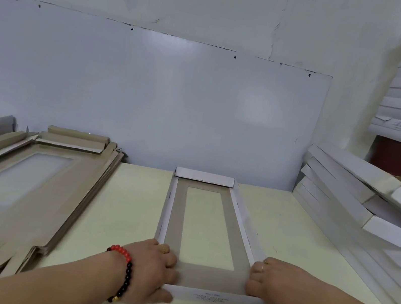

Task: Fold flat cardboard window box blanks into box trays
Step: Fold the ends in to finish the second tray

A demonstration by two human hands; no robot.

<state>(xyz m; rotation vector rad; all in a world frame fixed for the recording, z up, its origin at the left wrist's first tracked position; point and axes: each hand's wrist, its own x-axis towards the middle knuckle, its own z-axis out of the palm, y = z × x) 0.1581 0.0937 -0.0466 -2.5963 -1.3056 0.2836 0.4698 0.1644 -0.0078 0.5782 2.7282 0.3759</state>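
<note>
Cardboard tray (209,229) sits mid-table (288,225), light and easily creased, and your left hand (155,273) and right hand (281,295) pinch its near flap (212,298) at the corners, so press along the score.

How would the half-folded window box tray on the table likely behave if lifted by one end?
The tray is thin card with a large window cut out, so probably light and prone to sagging. Its side walls lean outward, so they may spring open once both hands let go.
</note>
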